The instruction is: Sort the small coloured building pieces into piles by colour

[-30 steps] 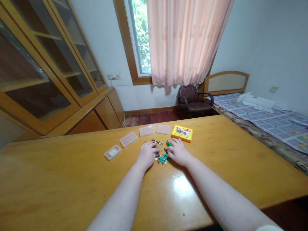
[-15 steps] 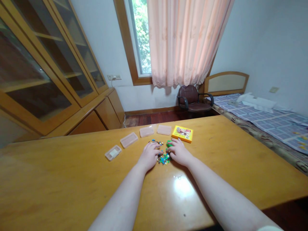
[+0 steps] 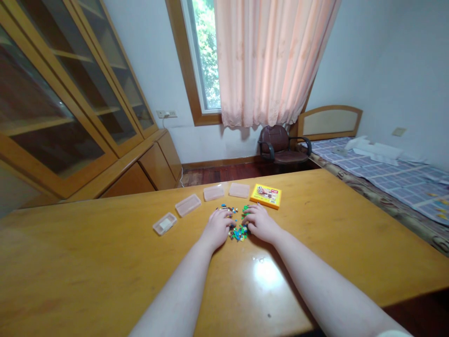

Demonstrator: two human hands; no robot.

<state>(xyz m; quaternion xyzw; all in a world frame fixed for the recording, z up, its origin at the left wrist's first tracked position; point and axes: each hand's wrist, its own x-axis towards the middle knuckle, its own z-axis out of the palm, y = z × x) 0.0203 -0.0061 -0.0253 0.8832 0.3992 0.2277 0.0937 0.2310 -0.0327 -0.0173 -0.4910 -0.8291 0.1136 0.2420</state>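
Small toy bricks in blue, green, white and brown make up a loose pile (image 3: 239, 233) on the wooden table (image 3: 133, 281). My left hand (image 3: 218, 228) rests at the pile's left side, fingers apart and curving over its edge. Beyond those fingertips lies a cluster of blue, white and brown bricks (image 3: 228, 207). On the opposite side, my right hand (image 3: 261, 223) has its fingers spread over green bricks (image 3: 245, 209), partly covering them. Neither hand shows a brick gripped in it, though the undersides of the fingers are hidden.
Behind the bricks, clear plastic boxes stand in an arc: one with a white piece inside (image 3: 164, 223), then three more (image 3: 188, 205), (image 3: 213, 193), (image 3: 239, 190). A yellow printed box (image 3: 265, 195) lies right of them. A chair (image 3: 280, 145) and bed (image 3: 379, 159) stand past the table.
The fingers of both hands have shifted slightly among the bricks. Around my right fingertips the green bricks look a little more spread out. The boxes stay where they were.
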